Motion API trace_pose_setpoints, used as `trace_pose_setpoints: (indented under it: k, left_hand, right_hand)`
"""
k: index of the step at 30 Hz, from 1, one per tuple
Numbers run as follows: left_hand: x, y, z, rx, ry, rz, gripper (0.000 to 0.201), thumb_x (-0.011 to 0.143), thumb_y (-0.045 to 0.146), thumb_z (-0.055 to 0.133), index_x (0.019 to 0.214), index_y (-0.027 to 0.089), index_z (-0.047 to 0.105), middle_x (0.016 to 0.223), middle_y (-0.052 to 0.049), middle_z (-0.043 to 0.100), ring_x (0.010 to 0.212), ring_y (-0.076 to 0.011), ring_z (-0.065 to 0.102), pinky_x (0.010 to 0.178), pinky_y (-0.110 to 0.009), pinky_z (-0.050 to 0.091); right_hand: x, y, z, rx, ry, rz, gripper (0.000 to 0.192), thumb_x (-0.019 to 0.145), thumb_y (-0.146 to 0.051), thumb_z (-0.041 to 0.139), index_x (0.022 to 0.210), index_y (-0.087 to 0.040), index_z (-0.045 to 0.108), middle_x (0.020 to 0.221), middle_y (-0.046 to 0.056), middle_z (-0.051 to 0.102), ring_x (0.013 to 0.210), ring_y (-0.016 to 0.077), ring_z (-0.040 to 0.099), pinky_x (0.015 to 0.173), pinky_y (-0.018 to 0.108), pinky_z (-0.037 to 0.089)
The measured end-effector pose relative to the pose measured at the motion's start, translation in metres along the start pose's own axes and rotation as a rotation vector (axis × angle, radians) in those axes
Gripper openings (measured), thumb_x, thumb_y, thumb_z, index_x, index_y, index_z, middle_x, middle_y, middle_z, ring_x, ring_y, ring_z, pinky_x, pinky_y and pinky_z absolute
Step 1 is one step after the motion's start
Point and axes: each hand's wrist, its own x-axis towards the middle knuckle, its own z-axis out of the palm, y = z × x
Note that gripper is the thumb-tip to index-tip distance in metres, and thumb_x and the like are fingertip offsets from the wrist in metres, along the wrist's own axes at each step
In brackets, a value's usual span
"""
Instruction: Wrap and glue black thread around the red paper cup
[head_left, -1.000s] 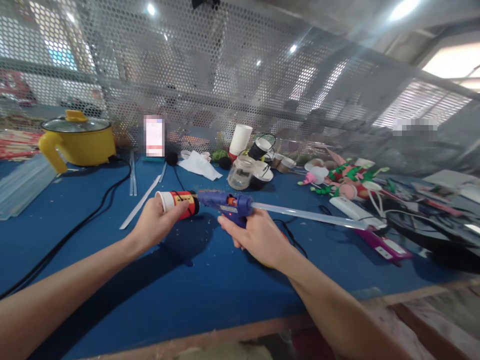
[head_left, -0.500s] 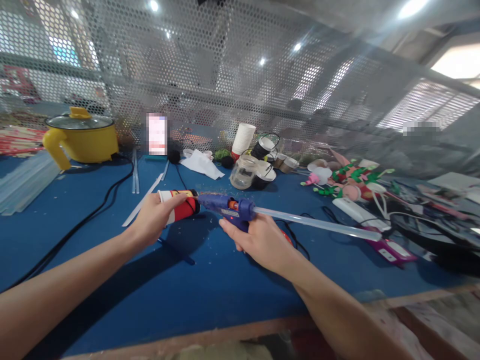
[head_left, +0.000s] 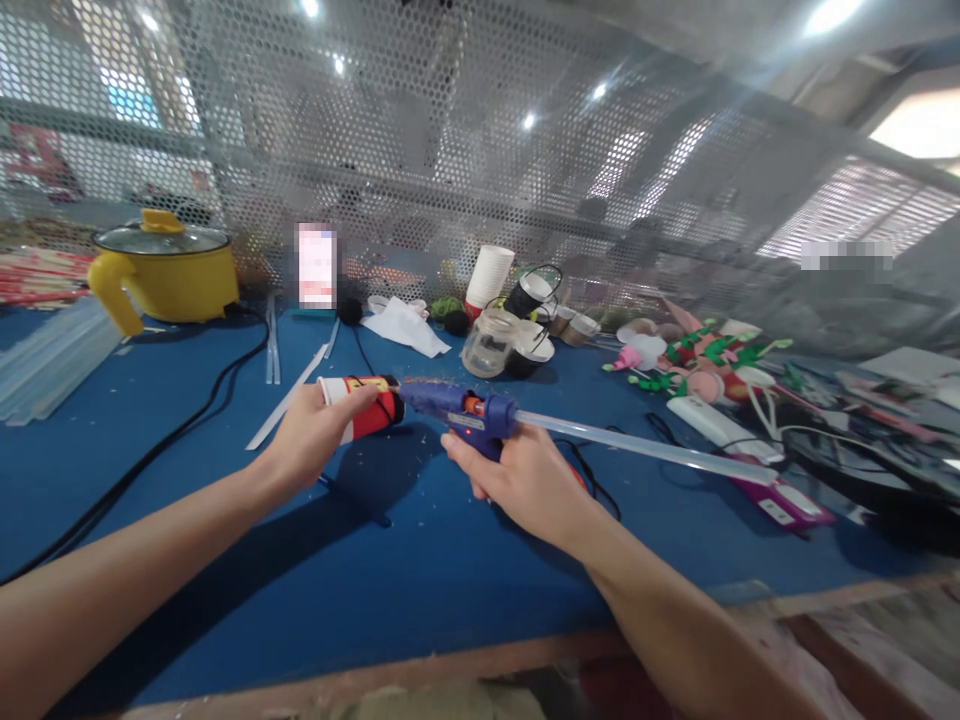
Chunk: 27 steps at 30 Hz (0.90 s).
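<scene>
Hands press glue gun (head_left: pixel 459 408) against cup (head_left: pixel 360 405).

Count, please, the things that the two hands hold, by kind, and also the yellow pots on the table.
Red paper cup, in the left hand: 1
Blue glue gun, in the right hand: 1
Yellow pot: 1
Total: 3

At the centre of the frame a cup (head_left: pixel 358 407) is held on its side by the left hand (head_left: pixel 311 440), and just to its right a glue gun (head_left: pixel 465 416) is gripped by the right hand (head_left: pixel 525 478), its nozzle set against the cup's base. A glue stick (head_left: pixel 645 448) is seen running rightward from the gun. A pot (head_left: pixel 166 272) is placed at the upper left of the table (head_left: pixel 420 570), a jar (head_left: pixel 487 345) behind the gun, and a mesh screen (head_left: pixel 450 140) across the back.
</scene>
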Motion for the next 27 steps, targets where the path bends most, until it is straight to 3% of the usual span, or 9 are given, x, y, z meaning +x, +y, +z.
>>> trace_pose_setpoints:
  k: [11, 20, 27]
  left_hand:
    - [-0.0017, 0.0051, 0.0021, -0.096, 0.039, -0.051, 0.025, 0.060, 0.027, 0.066, 0.078, 0.011, 0.067, 0.064, -0.004, 0.068, 0.057, -0.0130, 0.061, 0.052, -0.019, 0.047]
    - [-0.0010, 0.0067, 0.0013, -0.112, 0.096, -0.109, 0.018, 0.057, 0.025, 0.067, 0.070, 0.013, 0.067, 0.057, -0.002, 0.066, 0.049, -0.0132, 0.059, 0.043, -0.019, 0.043]
    - [0.0000, 0.0054, 0.0000, -0.057, 0.111, -0.128, 0.027, 0.058, 0.028, 0.065, 0.078, 0.010, 0.066, 0.057, -0.003, 0.064, 0.046, -0.0119, 0.056, 0.040, -0.018, 0.039]
  right_hand:
    - [-0.0024, 0.0010, 0.0011, 0.011, 0.018, -0.034, 0.018, 0.077, -0.036, 0.048, 0.073, -0.021, 0.057, 0.039, -0.004, 0.048, 0.041, 0.0150, 0.051, 0.047, 0.026, 0.040]
    - [-0.0032, 0.0018, 0.0013, -0.084, 0.022, -0.043, 0.017, 0.077, -0.035, 0.048, 0.075, -0.020, 0.058, 0.042, -0.002, 0.050, 0.048, 0.0174, 0.055, 0.053, 0.028, 0.041]
    - [-0.0036, -0.0008, 0.0017, -0.129, 0.056, -0.078, 0.017, 0.077, -0.032, 0.048, 0.074, -0.018, 0.058, 0.044, -0.002, 0.052, 0.050, 0.0164, 0.055, 0.054, 0.026, 0.041]
